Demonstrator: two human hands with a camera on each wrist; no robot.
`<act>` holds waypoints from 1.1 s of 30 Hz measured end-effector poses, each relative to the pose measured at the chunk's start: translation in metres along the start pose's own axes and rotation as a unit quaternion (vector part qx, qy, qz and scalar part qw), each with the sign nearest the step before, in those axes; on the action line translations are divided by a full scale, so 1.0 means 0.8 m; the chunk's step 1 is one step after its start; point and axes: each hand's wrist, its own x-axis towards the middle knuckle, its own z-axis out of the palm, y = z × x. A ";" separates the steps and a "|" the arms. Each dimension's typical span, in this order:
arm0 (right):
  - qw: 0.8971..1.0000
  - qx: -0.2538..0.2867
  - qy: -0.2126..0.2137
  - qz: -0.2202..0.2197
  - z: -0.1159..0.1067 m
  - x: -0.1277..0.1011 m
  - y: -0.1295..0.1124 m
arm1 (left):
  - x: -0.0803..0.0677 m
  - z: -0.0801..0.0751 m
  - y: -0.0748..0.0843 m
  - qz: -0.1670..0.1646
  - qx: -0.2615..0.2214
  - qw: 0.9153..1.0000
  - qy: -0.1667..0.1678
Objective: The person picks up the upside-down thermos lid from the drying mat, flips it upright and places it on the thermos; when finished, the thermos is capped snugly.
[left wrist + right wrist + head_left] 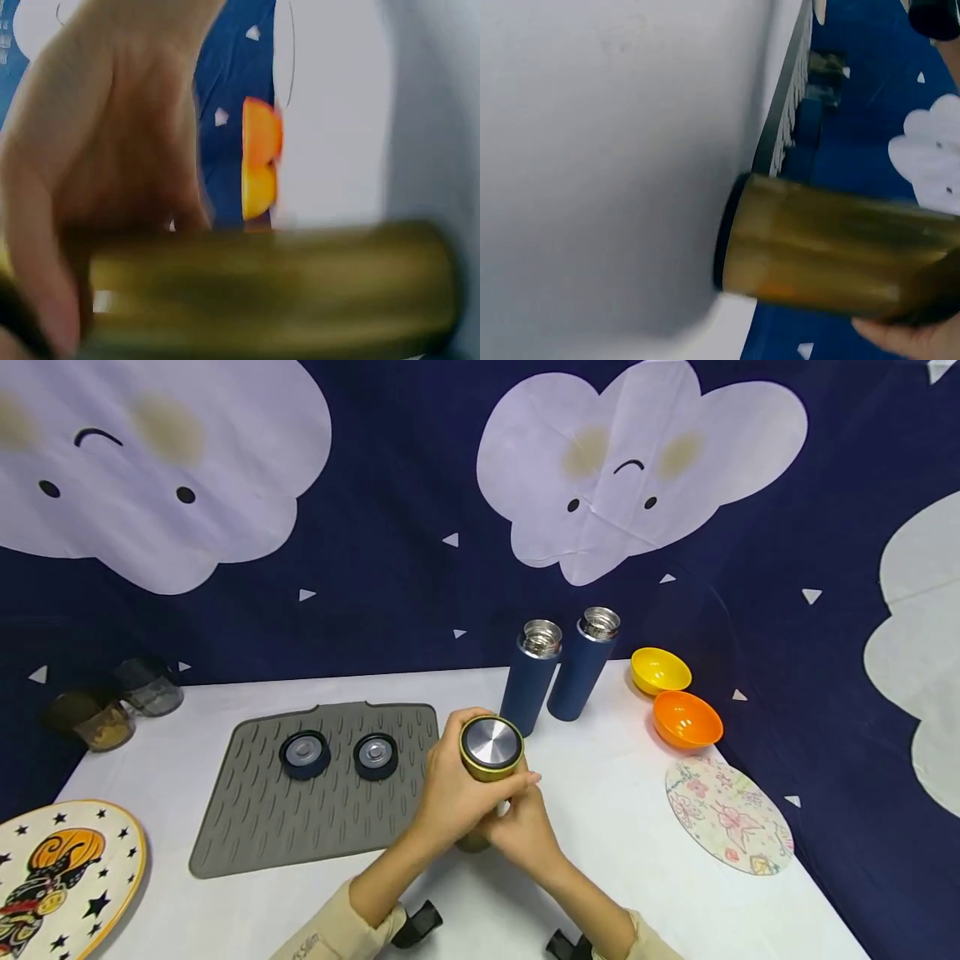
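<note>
Both hands hold one gold-green thermos bottle point(492, 745) upright above the white table, its lid topped with a brushed silver disc. My left hand point(459, 781) wraps round the upper part at the lid. Lower down, my right hand point(527, 835) grips the body. The gold body point(277, 292) lies across the left wrist view; its dark-rimmed base and gold side point(817, 247) show in the right wrist view. Just behind the hands stand two lidless navy bottles, the nearer one point(529, 681) and the farther one point(581, 668), with bare steel mouths.
Two dark round lids point(304, 755) point(376, 756) lie on a grey drying mat point(315, 827) at left. A pumpkin plate point(112, 835) is front left, two clear cups point(152, 693) back left. Yellow point(660, 672) and orange bowls point(686, 720) and a floral round mat point(730, 814) line the right edge.
</note>
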 end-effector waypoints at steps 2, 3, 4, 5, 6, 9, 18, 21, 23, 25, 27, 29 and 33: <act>0.999 0.003 -0.034 -0.002 -0.005 0.001 -0.001 | 0.015 -0.007 -0.004 0.016 -0.048 0.996 -0.067; 0.999 0.000 -0.052 0.002 -0.008 0.002 -0.001 | 0.024 -0.014 -0.008 0.033 -0.093 0.987 -0.130; 0.997 0.004 -0.074 0.000 -0.011 0.003 -0.002 | 0.032 -0.022 -0.011 0.040 -0.142 0.968 -0.204; 0.995 0.010 -0.097 -0.003 -0.013 0.005 -0.003 | 0.041 -0.030 -0.015 0.042 -0.189 0.940 -0.280; 0.993 0.016 -0.119 -0.006 -0.015 0.006 -0.003 | 0.048 -0.036 -0.019 0.045 -0.224 0.910 -0.347; 0.987 0.029 -0.158 -0.027 -0.018 0.010 -0.003 | 0.064 -0.045 -0.026 0.064 -0.261 0.849 -0.455; 0.987 0.052 -0.150 -0.010 -0.024 0.018 0.002 | 0.040 -0.061 -0.045 -0.037 -0.301 0.891 -0.338; 0.990 0.060 -0.130 0.006 -0.021 0.024 0.002 | 0.017 -0.078 -0.046 -0.090 -0.296 0.929 -0.205; 0.992 0.054 -0.113 0.014 -0.017 0.029 0.002 | 0.002 -0.088 -0.043 -0.107 -0.277 0.948 -0.115; 0.994 0.045 -0.094 0.018 -0.013 0.035 0.002 | -0.012 -0.098 -0.038 -0.114 -0.251 0.960 -0.048; 0.996 0.041 -0.072 0.021 -0.009 0.045 0.003 | -0.026 -0.109 -0.032 -0.121 -0.220 0.968 -0.004; 0.998 0.039 -0.043 0.027 -0.005 0.059 0.003 | -0.039 -0.121 -0.025 -0.126 -0.195 0.972 0.022; 0.998 0.020 0.036 0.048 0.002 0.103 0.004 | -0.061 -0.146 -0.015 -0.137 -0.163 0.973 0.088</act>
